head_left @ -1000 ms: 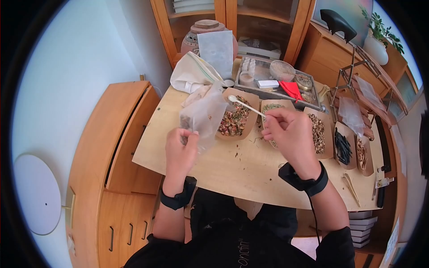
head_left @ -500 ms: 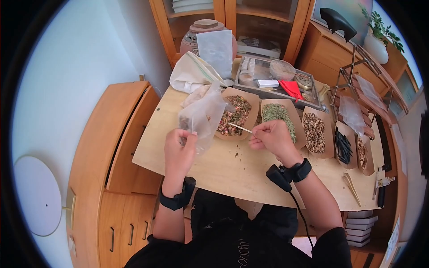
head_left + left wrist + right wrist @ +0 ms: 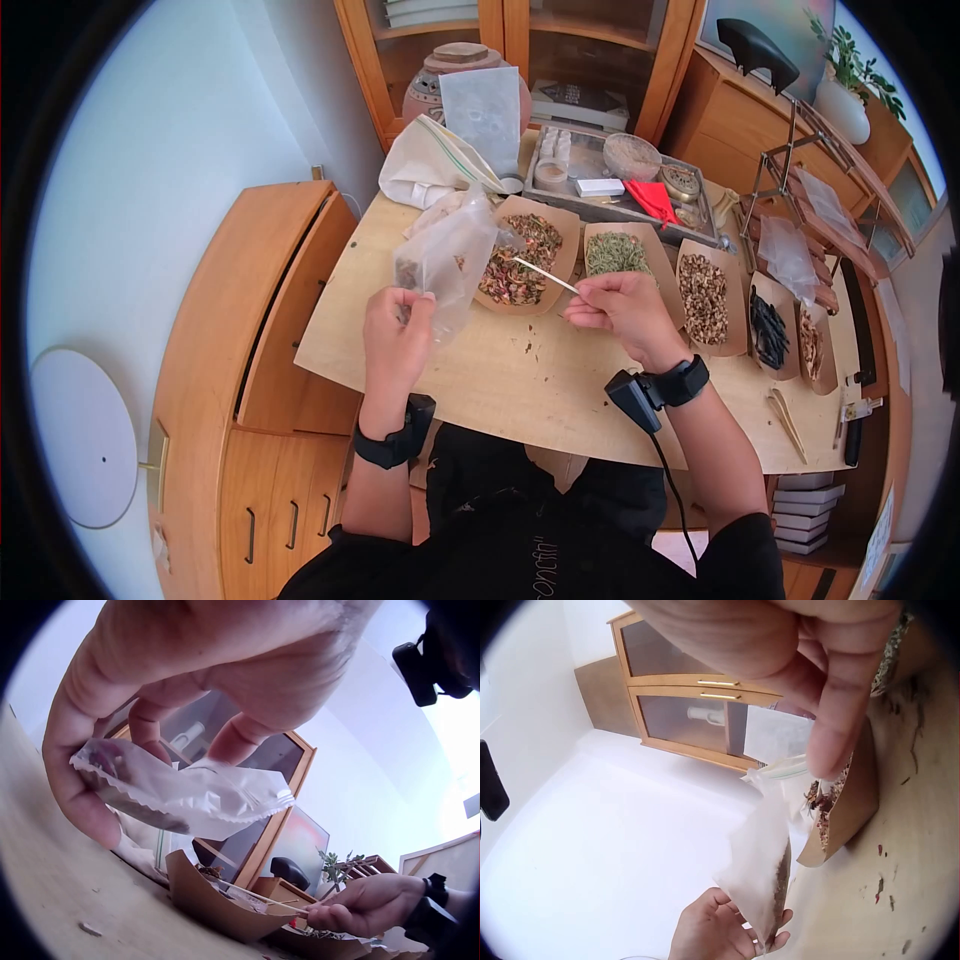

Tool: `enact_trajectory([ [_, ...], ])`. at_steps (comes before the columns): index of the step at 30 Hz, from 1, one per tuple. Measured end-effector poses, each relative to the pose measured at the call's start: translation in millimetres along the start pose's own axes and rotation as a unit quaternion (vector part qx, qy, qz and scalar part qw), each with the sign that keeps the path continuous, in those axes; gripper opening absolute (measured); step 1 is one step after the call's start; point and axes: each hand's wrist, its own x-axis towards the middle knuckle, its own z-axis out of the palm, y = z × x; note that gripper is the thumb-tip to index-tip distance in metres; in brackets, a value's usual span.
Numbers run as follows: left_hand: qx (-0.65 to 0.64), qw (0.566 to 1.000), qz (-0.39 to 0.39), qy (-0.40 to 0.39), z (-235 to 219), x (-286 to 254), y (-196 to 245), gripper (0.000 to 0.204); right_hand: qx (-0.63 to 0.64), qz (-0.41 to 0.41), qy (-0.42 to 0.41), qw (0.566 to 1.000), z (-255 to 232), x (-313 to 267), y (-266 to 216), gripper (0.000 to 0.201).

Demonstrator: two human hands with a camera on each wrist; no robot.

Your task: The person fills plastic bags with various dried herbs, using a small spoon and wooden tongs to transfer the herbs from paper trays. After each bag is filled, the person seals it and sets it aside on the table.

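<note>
My left hand [image 3: 398, 335] pinches the lower edge of a translucent bag [image 3: 452, 262] with some dried bits at its bottom, held above the table. In the left wrist view the bag's crimped edges show. Between thumb and fingers of my right hand [image 3: 630, 318] is the handle of a slim white spoon [image 3: 548, 276]. The spoon's far end is over a brown paper tray [image 3: 566, 240] of mixed dried flowers and herbs [image 3: 540, 245]. Dried pieces [image 3: 821, 799] show heaped at the spoon's end in the right wrist view.
To the right stand more paper trays, with green herb [image 3: 615, 252], chopped brown pieces [image 3: 703, 300] and dark strips [image 3: 768, 333]. Tweezers [image 3: 787, 425] lie near the front edge. A grey tray [image 3: 718, 225] and a cream pouch [image 3: 425, 165] stand behind. Crumbs dot the tabletop.
My right hand has come down and left, taking the spoon into the flower mix, then lifted it slightly. The left hand and bag have shifted a little left.
</note>
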Motion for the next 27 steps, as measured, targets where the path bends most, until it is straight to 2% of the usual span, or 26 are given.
enact_trajectory([
  [8, -0.007, 1.0, 0.003, -0.001, 1, -4, 6, 0.024, -0.021, -0.018, 0.011, 1.0, -8, -18, -24, 0.017],
  [10, 0.011, 1.0, 0.013, 0.004, 2, -4, 7, 0.023, -0.032, -0.048, 0.014, 0.998, -8, -22, -35, 0.017],
  [14, 0.011, 1.0, 0.014, 0.004, 8, -8, 11, 0.022, -0.056, -0.068, 0.014, 0.996, 6, -29, -56, 0.016],
  [17, 0.01, 0.999, 0.033, -0.004, 9, -9, 11, 0.022, -0.109, -0.084, -0.017, 0.99, 20, -31, -63, 0.016],
  [19, 0.023, 0.994, 0.103, 0.013, 12, -7, 1, 0.021, -0.214, -0.123, -0.04, 0.968, 30, -34, -62, 0.015],
  [20, 0.023, 0.994, 0.103, 0.015, 13, -6, -2, 0.021, -0.21, -0.178, -0.028, 0.961, 34, -36, -55, 0.011],
  [21, 0.028, 0.991, 0.13, 0.021, 13, -6, -5, 0.018, -0.21, -0.178, -0.03, 0.961, 38, -40, -53, 0.011],
  [23, 0.033, 0.987, 0.157, 0.027, 14, -7, -5, 0.016, -0.368, -0.344, 0.022, 0.864, 43, -50, -53, 0.009],
  [25, -0.056, 0.998, 0.026, -0.014, 12, -11, 4, 0.016, -0.364, -0.353, 0.039, 0.861, 47, -59, -54, 0.007],
  [26, -0.055, 0.998, 0.026, -0.015, 9, -11, 7, 0.016, -0.366, -0.382, 0.054, 0.847, 47, -63, -55, 0.007],
  [27, -0.111, 0.992, -0.026, -0.051, 6, -11, 9, 0.017, -0.367, -0.41, 0.069, 0.832, 46, -66, -56, 0.006],
])
